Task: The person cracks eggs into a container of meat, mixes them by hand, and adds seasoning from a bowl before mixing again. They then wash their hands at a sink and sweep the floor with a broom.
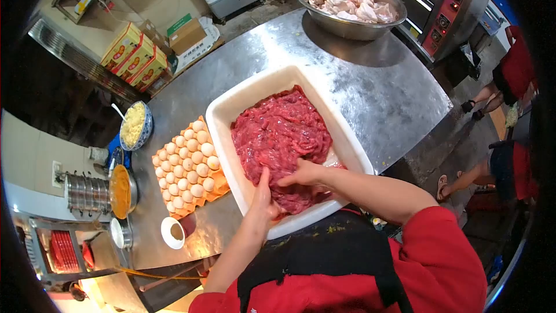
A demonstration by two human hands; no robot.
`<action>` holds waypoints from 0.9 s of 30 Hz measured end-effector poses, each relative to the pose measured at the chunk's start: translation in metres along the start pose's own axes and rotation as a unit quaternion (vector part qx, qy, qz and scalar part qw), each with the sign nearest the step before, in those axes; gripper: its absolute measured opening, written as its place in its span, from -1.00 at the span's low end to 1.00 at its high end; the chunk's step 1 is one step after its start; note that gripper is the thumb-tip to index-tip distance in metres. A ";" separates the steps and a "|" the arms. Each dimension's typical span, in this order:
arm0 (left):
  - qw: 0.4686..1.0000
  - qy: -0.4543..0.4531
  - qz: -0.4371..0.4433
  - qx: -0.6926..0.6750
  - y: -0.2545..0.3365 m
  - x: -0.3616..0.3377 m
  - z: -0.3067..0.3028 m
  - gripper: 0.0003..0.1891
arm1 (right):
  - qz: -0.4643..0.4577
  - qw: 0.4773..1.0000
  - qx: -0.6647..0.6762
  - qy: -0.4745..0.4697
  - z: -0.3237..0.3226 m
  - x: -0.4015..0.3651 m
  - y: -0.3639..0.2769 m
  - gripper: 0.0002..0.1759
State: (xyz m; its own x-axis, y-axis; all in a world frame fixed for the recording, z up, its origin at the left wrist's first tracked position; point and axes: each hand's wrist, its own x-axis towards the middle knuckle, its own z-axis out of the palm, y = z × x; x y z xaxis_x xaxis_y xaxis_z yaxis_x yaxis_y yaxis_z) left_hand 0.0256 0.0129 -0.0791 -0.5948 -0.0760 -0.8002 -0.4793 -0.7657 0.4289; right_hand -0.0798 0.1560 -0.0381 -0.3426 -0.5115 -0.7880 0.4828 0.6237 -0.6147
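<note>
A white rectangular tub (pixel 223 133) holds a large heap of red raw meat strips (pixel 278 130). My left hand (pixel 263 200) is in the near part of the tub, against the left side of the meat, with some fingers sunk into it. Opposite it, my right hand (pixel 304 175) presses into the meat from the right, thumb side up and fingertips partly buried. Meat lies between the two hands. How far the hidden fingers are closed cannot be seen.
Left of the tub stands a tray of eggs (pixel 184 165), with a small white bowl (pixel 172 232), a bowl of yellow food (pixel 134 126) and an orange-filled bowl (pixel 120 191) beyond. A steel basin (pixel 350 30) of pale meat sits at the back. Two people (pixel 512 64) are at right.
</note>
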 end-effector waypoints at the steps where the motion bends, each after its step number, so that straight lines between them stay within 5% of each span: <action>1: 0.994 -0.066 -0.071 -0.060 0.008 0.013 -0.003 -0.34 | -0.024 0.999 0.026 -0.022 0.011 0.011 -0.004 0.29; 2: 0.998 0.047 0.012 0.048 0.028 -0.042 0.049 -0.37 | -0.070 0.996 -0.051 0.034 0.019 0.010 -0.015 0.16; 3: 0.995 -0.059 0.076 0.011 0.031 -0.021 0.031 -0.40 | -0.193 0.979 -0.061 0.003 0.012 -0.013 -0.033 0.04; 5: 0.989 -0.065 0.126 0.045 0.057 -0.039 0.042 -0.52 | -0.254 0.966 -0.043 0.012 0.008 0.001 -0.040 -0.23; 6: 0.984 -0.069 0.163 0.030 0.068 -0.048 0.049 -0.59 | -0.327 0.944 -0.021 0.036 0.005 -0.013 -0.055 -0.58; 10: 0.924 -0.125 0.357 0.052 0.096 -0.093 0.082 -0.69 | -0.436 0.897 0.074 -0.020 -0.014 -0.057 -0.106 -0.55; 12: 0.883 -0.095 0.418 0.193 0.093 -0.097 0.085 -0.63 | -0.446 0.891 0.082 -0.033 -0.026 -0.056 -0.117 -0.53; 14: 0.775 -0.094 0.478 0.402 0.084 -0.069 0.069 -0.47 | -0.467 0.881 -0.066 0.036 -0.044 -0.032 -0.112 -0.39; 15: 0.577 0.038 0.559 0.594 0.071 -0.048 0.048 -0.27 | -0.480 0.832 -0.201 0.194 -0.054 0.003 -0.090 -0.29; 16: 0.632 0.077 0.498 0.589 0.062 -0.045 0.039 -0.19 | -0.470 0.743 -0.326 0.347 -0.065 0.033 -0.068 -0.18; 17: 0.683 0.115 0.433 0.577 0.056 -0.042 0.033 -0.10 | -0.310 0.856 -0.288 0.297 -0.076 0.036 -0.051 0.03; 18: 0.681 0.114 0.439 0.575 0.051 -0.029 0.025 -0.10 | -0.269 0.915 -0.210 0.218 -0.094 0.058 -0.023 -0.02; 19: 0.864 0.042 0.338 0.370 0.045 -0.012 0.017 -0.14 | -0.247 0.941 -0.143 0.181 -0.089 0.048 -0.005 0.03; 20: 0.969 -0.037 0.208 0.129 0.040 -0.004 0.016 -0.18 | -0.183 0.939 -0.183 0.226 -0.073 0.055 0.005 0.05; 21: 0.968 -0.037 0.212 0.125 0.036 -0.004 0.020 -0.18 | -0.180 0.948 -0.176 0.192 -0.059 0.057 0.012 0.05; 22: 0.985 -0.009 0.119 0.122 0.033 -0.006 0.025 -0.22 | -0.139 0.972 -0.160 0.104 -0.047 0.039 0.000 0.15; 23: 0.992 0.017 0.028 0.120 0.033 -0.007 0.032 -0.24 | -0.212 0.977 0.030 -0.022 -0.029 0.034 0.000 -0.02; 24: 0.992 -0.086 0.041 0.081 0.032 -0.013 0.037 -0.31 | -0.205 0.978 0.046 -0.006 -0.018 0.041 0.004 -0.14; 27: 0.990 -0.125 0.054 0.038 0.040 -0.034 0.046 -0.50 | -0.254 0.966 0.051 0.010 -0.016 0.043 -0.011 -0.33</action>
State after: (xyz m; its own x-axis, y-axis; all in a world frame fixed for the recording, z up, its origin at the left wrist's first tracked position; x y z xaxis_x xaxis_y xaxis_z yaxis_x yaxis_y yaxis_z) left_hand -0.0030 0.0137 -0.0152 -0.7814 0.0135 -0.6239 -0.4462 -0.7111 0.5433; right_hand -0.1127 0.1364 -0.0653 -0.5719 -0.7236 -0.3866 0.3248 0.2330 -0.9166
